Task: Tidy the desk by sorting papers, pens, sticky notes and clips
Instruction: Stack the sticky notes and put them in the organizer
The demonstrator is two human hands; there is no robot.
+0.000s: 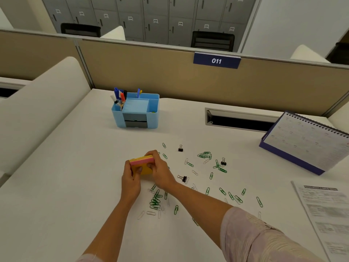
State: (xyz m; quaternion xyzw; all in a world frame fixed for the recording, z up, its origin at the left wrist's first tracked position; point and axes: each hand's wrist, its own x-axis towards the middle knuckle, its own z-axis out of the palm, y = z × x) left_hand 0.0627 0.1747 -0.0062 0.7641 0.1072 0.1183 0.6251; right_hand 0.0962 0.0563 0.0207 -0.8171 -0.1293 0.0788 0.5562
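Sticky notes (142,160), likely a light, floppy stack, are pinched edgewise by fingers of the left hand (131,176) and right hand (160,171).

I'm seeing a spiral desk calendar (309,142) standing tilted at far right, a cable slot (239,121) lying just beside it, and a blue 011 sign (216,60) hanging on the beige partition (151,72), with grey lockers (154,17) showing beyond.

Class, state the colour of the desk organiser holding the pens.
The desk organiser is light blue, with a grey front panel; head view shows it.
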